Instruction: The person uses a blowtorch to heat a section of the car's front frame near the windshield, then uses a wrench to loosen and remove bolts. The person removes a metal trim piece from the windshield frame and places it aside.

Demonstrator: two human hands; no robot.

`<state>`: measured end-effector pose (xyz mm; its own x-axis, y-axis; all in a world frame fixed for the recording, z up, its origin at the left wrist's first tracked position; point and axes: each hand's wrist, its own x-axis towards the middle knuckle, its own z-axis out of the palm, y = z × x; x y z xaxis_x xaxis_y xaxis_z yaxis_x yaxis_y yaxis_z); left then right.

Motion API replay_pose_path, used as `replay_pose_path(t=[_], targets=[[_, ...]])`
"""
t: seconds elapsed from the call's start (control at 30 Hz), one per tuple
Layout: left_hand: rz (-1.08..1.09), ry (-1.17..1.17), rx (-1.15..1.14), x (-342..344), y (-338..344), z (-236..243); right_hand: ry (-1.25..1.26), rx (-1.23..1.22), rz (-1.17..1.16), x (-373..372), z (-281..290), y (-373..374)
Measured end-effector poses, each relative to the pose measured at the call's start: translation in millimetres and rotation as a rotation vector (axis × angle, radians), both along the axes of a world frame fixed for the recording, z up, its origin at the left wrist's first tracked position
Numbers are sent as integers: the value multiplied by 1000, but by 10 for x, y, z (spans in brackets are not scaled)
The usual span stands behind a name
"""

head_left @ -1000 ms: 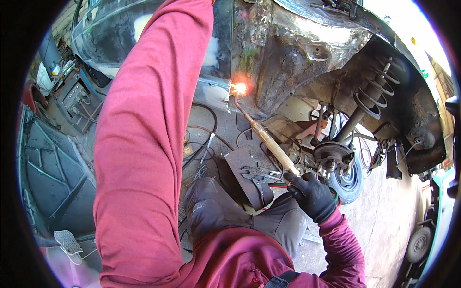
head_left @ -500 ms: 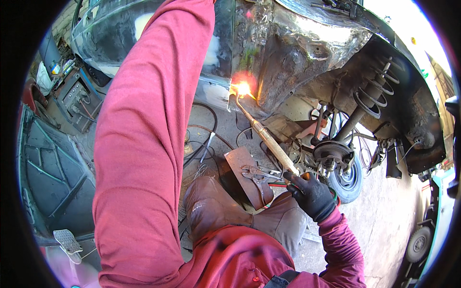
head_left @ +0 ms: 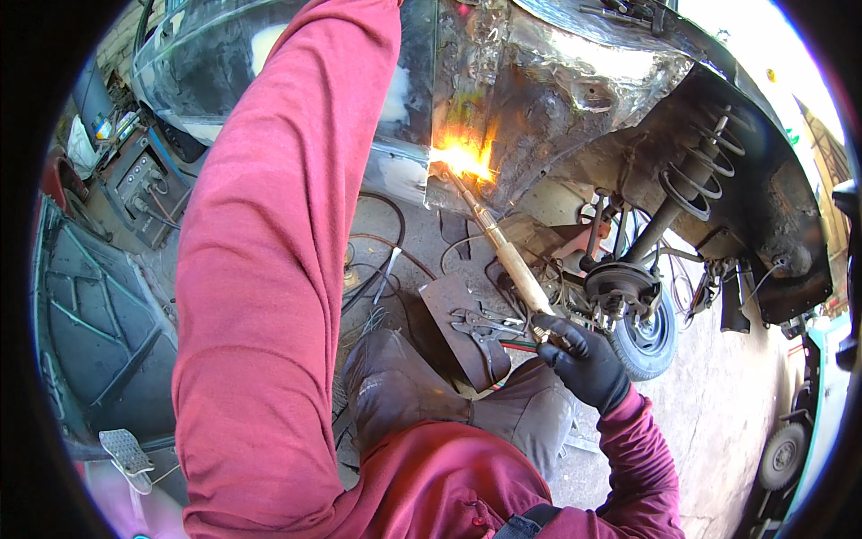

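Observation:
My right hand (head_left: 582, 357), in a black glove, is closed around the handle end of a long gas torch (head_left: 514, 262). The torch slants up and to the left. At its tip a bright orange flame (head_left: 467, 160) spreads over the lower edge of the bare, scorched car body (head_left: 539, 99). My left arm, in a red sleeve (head_left: 269, 260), reaches up past the top edge, so the left hand is out of sight. Near my knees, locking pliers (head_left: 485, 325) lie on a rusty brown metal piece (head_left: 442, 304).
A coil spring strut (head_left: 696, 175) and brake hub (head_left: 621, 289) hang at the right, above a loose wheel (head_left: 648, 341). Hoses (head_left: 395, 235) curl over the floor. A machine with cables (head_left: 144, 187) and a car door panel (head_left: 99, 332) stand at the left.
The flame has grown from a small bright spot into a wider orange spread on the metal. My right hand has turned slightly with the torch, and its tip has shifted a little.

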<state>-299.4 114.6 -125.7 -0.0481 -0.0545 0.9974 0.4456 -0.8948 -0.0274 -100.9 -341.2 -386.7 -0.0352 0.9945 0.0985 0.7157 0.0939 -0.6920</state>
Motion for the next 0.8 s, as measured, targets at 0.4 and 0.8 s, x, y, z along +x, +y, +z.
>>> replay_pose_path(t=[0.4,0.8], targets=[[-21,-23,-46,2,-27,-9,801,-341,-155,55,56,-151],[-14,15,1,-20,-5,-2,934,-346,-149,75,73,-76]])
